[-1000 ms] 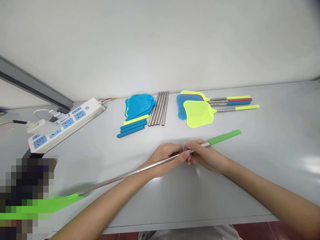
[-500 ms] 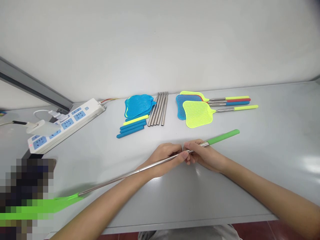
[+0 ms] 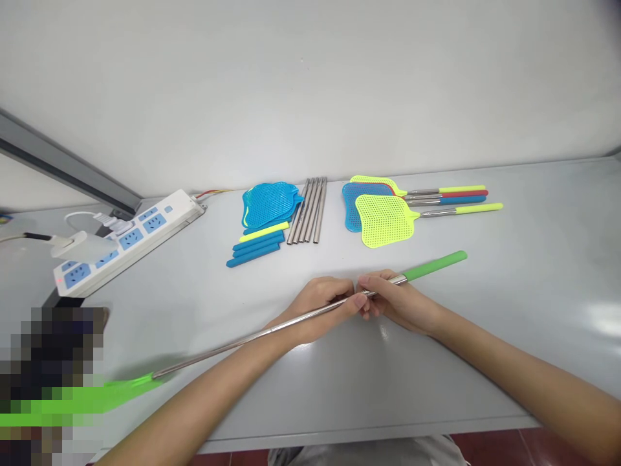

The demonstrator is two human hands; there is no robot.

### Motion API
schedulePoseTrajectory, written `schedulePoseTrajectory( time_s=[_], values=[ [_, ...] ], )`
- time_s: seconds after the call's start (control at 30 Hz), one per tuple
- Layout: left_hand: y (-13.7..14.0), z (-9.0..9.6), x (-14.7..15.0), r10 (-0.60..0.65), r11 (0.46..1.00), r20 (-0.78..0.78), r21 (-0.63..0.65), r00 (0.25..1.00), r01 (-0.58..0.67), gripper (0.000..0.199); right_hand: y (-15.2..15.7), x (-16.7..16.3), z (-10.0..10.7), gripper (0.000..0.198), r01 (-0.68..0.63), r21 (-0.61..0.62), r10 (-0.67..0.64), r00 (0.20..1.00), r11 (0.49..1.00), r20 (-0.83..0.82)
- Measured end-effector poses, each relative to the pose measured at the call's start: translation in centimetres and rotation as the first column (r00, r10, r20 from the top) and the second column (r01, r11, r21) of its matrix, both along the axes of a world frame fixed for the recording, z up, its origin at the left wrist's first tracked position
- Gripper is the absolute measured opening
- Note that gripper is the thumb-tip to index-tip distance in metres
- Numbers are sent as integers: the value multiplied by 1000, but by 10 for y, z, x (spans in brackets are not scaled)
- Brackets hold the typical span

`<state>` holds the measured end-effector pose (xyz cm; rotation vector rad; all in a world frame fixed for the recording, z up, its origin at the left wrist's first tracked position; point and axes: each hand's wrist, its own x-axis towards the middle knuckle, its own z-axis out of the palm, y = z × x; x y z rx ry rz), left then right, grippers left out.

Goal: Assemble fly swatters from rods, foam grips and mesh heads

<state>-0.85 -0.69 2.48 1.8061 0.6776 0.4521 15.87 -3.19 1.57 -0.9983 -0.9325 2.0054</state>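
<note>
A green fly swatter (image 3: 286,322) with an extended metal telescopic rod lies slantwise across both hands. My left hand (image 3: 325,307) is closed on the thin part of the rod, thumb along it. Right beside it, my right hand (image 3: 391,294) grips the thicker rod section just below the green handle (image 3: 435,265). The swatter's green head reaches the lower left, where it is partly blurred out. Beyond my hands lie assembled swatters with a yellow head (image 3: 387,221) in front, several bare metal rods (image 3: 308,212), loose blue heads (image 3: 272,204) and loose handle sleeves (image 3: 257,249).
A white power strip (image 3: 129,243) with plugs and cables stands on the left of the grey table (image 3: 485,362). A pixelated dark object (image 3: 53,349) sits at the lower left. A pale wall (image 3: 310,90) rises behind the table.
Hardly anything differs. Both hands keep the same hold on the fly swatter, and the view has shifted very slightly.
</note>
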Motion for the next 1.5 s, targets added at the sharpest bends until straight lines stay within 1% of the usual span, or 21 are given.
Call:
schedulePoseTrajectory(
  time_s=[0.3,0.5,0.7,1.13,1.5],
  values=[
    [0,0,-1,-10,1000,-44,15,999,10,34,1,-1,1,33,-3,-13,3,1000,1000,10],
    [0,1,0,-4,1000,-17,9,1000,4,33,0,0,0,34,-5,2,5,1000,1000,2],
    [0,0,0,3,1000,-23,6,1000,-3,33,0,1,-1,33,-9,3,9,1000,1000,18],
    [0,-2,0,-2,1000,-11,15,1000,2,31,0,0,0,33,8,-12,-8,1000,1000,-6],
    [1,-1,-1,-2,1000,-31,29,1000,2,31,0,0,-1,33,-8,-1,8,1000,1000,-6]
  ],
)
